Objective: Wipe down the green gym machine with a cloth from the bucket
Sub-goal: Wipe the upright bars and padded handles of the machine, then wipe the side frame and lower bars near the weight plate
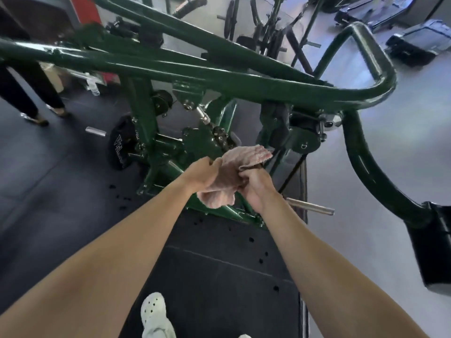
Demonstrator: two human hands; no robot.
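Near machine (pixel 219 80) — left hand (pixel 202 173), right hand (pixel 256 191) grip cloth (pixel 246 154).

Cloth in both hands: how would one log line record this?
left hand: grips cloth | right hand: grips cloth | cloth: bunched between hands, in front of green machine

White perforated clog (pixel 156 315) at bottom edge of black floor mat (pixel 219 289), small dark spots (pixel 251 239) scattered on mat. Second person's legs (pixel 46 89) in dark trousers, left edge. Grey floor (pixel 378 240) on the right. Black treadmills (pixel 415 45) top right corner, red pillar (pixel 89 8) top left.
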